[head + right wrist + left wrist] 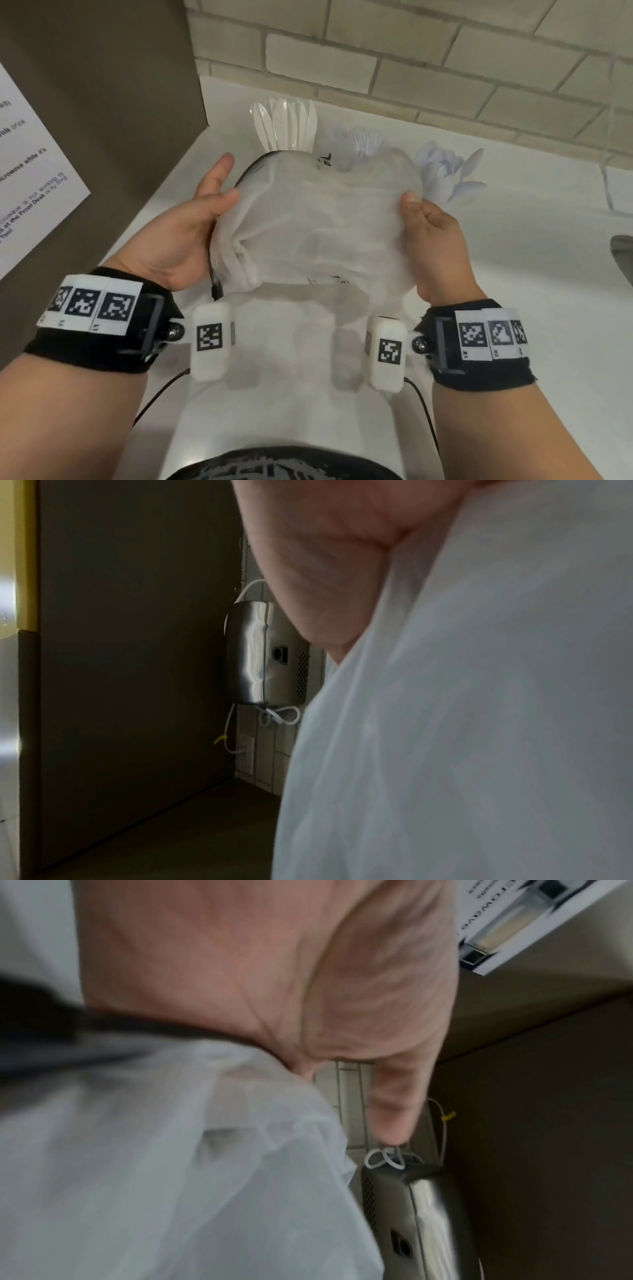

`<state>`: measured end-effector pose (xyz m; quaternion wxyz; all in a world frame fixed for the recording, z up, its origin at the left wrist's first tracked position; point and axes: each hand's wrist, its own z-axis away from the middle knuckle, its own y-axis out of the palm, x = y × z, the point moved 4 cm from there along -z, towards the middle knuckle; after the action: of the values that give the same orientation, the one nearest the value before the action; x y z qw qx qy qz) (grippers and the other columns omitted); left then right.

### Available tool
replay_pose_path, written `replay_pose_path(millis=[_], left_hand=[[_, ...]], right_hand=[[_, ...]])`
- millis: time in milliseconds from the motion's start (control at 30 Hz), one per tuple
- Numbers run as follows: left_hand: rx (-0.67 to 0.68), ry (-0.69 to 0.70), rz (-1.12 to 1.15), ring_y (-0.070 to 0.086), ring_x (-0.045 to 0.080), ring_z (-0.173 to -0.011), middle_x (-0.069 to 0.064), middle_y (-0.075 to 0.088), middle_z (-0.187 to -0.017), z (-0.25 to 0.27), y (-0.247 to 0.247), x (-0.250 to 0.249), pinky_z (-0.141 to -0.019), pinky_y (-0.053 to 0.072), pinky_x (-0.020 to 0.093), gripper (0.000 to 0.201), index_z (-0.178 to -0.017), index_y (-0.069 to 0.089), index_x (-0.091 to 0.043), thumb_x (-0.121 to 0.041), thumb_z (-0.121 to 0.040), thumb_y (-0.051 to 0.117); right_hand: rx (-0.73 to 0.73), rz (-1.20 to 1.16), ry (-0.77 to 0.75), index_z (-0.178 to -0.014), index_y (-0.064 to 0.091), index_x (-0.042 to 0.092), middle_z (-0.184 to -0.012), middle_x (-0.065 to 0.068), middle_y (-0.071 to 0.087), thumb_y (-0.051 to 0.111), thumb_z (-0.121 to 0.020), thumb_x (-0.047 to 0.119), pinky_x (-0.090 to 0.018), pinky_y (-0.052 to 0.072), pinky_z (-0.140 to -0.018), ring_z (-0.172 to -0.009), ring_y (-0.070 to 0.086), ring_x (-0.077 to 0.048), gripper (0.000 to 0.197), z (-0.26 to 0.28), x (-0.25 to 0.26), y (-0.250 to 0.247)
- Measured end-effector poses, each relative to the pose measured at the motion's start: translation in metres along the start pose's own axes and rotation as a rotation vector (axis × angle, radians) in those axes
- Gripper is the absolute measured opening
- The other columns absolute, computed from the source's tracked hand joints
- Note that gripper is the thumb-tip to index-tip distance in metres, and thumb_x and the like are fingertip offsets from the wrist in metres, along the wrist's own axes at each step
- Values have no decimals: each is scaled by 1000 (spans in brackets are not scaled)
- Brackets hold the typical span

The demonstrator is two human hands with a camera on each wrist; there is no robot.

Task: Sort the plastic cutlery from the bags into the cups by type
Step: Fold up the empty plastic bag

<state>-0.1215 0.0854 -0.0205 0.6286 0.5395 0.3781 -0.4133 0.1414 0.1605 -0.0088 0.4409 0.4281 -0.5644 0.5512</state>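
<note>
Both hands hold a translucent white plastic bag [315, 222] between them above the white counter [513, 274]. My left hand [209, 202] grips its left edge, thumb on top and index finger stretched out. My right hand [421, 219] pinches the right edge with the thumb on top. The other fingers are hidden under the bag. Behind the bag stand white knives [291, 126], clear forks [366, 140] and clear spoons [452, 171]; their cups are hidden. The wrist views show each palm, left [274, 974] and right [325, 561], against the bag [154, 1164] [479, 723].
A brown cabinet side [102, 102] with a paper notice [30, 171] stands close on the left. A tiled wall [411, 51] backs the counter. A steel wall unit [260, 653] with a white cord hangs beyond; a grey object [621, 257] shows at the right edge.
</note>
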Motion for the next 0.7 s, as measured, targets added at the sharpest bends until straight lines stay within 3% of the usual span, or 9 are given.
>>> replay_pose_path(millis=[67,133,200,300,433,500,567,600,700], left_hand=[[-69,55,-174,67,12,-104,-8,69,-115,-5,-2,-2,-85,56,30,63,-138,33,-51,-18,-92,59],[-167,127,-253,71,13,-82,-2,74,-90,-7,-3,-5,-70,58,30,53,-124,42,-48,-4,-96,51],[-243,158,-308,66,18,-74,1,69,-84,-6,-7,-4,-68,55,34,53,-102,54,-42,9,-93,44],[-261,127,-460,55,26,-84,11,66,-95,-5,-11,0,-81,45,38,53,-82,70,-28,13,-91,38],[-119,171,-546,56,-9,-108,-11,64,-119,2,-1,-8,-83,40,1,30,-111,67,-23,-2,-92,57],[-36,168,-638,53,-17,-108,-17,58,-125,5,1,-12,-83,37,-2,50,-125,59,-23,-2,-81,70],[-40,138,-945,52,-14,-108,-24,54,-126,4,1,-13,-87,33,0,69,-132,54,-29,-10,-71,82],[-78,123,-1102,53,-7,-109,-23,53,-122,3,1,-13,-89,34,6,71,-131,54,-30,-15,-68,85],[-266,138,-1313,54,16,-106,-8,55,-105,-3,2,-12,-82,35,22,39,-108,70,-25,-30,-71,83]], right_hand=[[31,-33,-41,-123,57,19,-87,11,69,53,-97,31,-29,54,-67,-70,62,-15,29,-1,1,2],[81,-101,-87,-136,44,44,-91,17,72,53,-97,14,-31,53,-76,-75,59,-18,50,0,0,3],[127,-144,-122,-116,65,44,-99,2,75,49,-96,2,-33,45,-82,-81,53,-18,48,2,-1,4],[243,-210,-102,-88,78,27,-94,3,75,54,-91,-1,-35,44,-93,-91,63,-12,37,6,0,3],[494,-155,-201,-100,76,32,-109,7,70,82,-62,17,-55,21,-117,-122,54,-19,41,13,4,-2],[545,20,-223,-105,73,38,-111,10,69,85,-59,17,-46,15,-121,-126,48,-17,52,14,5,-3],[554,372,-202,-123,62,41,-121,0,59,85,-65,14,-5,23,-105,-116,47,-11,68,13,6,-3],[532,567,-196,-131,54,40,-120,-1,51,85,-67,16,3,28,-88,-108,48,-9,75,12,6,-2],[370,813,-244,-130,56,23,-110,1,41,76,-80,18,-6,28,-72,-96,46,-10,54,6,7,3]])
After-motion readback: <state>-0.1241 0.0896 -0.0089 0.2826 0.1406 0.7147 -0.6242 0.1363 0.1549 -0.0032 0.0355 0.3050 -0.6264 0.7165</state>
